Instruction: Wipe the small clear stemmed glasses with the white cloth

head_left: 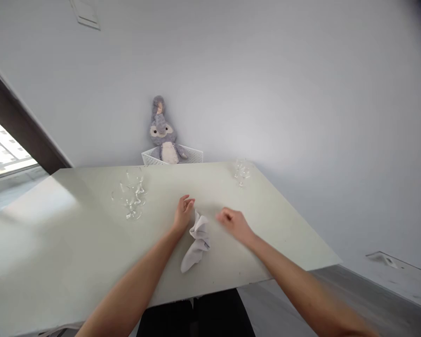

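Note:
A crumpled pale grey cloth [198, 241] lies lengthwise on the white table [266, 252], between my two forearms. My left hand [184, 211] is just left of its far end, with the fingers loosely bent and apart and nothing visible in them. To the right of the cloth, apart from it, is my right hand [233, 223]. Its fingers are curled in and slightly blurred, and nothing shows in them. A group of clear stemmed glasses [130, 199] stands to the left of my left hand. Several smaller clear glasses [242, 172] stand near the far right corner.
Behind the table's far edge, a grey plush rabbit [163, 135] sits in a white perforated basket [194, 156] against the wall [284, 93]. A window [5, 145] with a dark frame is at the left. The table's front edge is close to my dark-clothed legs [214, 313].

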A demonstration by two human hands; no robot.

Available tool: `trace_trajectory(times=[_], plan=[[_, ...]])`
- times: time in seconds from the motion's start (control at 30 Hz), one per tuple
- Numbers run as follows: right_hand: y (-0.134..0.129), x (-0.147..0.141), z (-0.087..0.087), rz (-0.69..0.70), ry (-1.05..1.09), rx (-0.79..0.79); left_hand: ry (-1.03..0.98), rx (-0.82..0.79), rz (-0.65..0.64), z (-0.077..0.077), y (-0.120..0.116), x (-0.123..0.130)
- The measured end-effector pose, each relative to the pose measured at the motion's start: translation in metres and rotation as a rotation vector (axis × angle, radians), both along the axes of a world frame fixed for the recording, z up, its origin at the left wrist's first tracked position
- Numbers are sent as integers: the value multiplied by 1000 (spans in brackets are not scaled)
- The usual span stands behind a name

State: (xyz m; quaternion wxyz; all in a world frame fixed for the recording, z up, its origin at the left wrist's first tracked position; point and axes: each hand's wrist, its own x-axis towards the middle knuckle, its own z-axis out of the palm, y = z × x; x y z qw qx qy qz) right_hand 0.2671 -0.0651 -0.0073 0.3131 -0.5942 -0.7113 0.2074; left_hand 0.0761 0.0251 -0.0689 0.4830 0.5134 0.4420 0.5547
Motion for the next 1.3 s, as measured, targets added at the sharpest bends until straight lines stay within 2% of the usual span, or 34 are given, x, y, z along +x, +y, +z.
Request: trace_trajectory(times=[0.03, 0.1, 0.17, 0.23, 0.3, 0.4, 0.5, 0.6, 0.7, 0.8, 0.87, 0.93, 1.07, 1.17, 1.3], plan=[[-16, -17, 2, 75, -86, 43, 2, 2, 9, 0, 0, 1], [-35, -46, 3, 104, -243, 114, 13, -11, 5, 3, 0, 2], [-35, -63, 3, 46, -307, 119, 18, -41, -21, 8, -2, 3], [-20, -68, 2, -7, -205, 50, 19, -68, -75, 17, -6, 1], [2, -64, 2, 27, 96, -98, -13, -104, -197, 28, -15, -4], [30, -53, 6, 228, 725, -386, -119, -122, -403, 45, -30, -15], [44, -47, 9, 369, 1153, -529, -208, -128, -443, 61, -41, -26], [48, -51, 5, 365, 1304, -586, -277, -212, -365, 73, -44, -32], [45, -58, -3, 417, 1314, -624, -308, -236, -242, 80, -44, -33], [41, -59, -11, 443, 1285, -642, -353, -245, -13, 78, -46, -32], [41, -55, -14, 373, 1323, -626, -409, -243, 197, 71, -49, -34], [44, -49, -15, 237, 1414, -565, -470, -240, 372, 64, -53, -41], [50, -38, -15, 5, 1541, -453, -617, -259, 594, 60, -54, -74], [50, -38, -14, -31, 1552, -421, -718, -288, 610, 70, -45, -101], [49, -42, -14, -78, 1532, -411, -991, -332, 443, 85, -27, -124]])
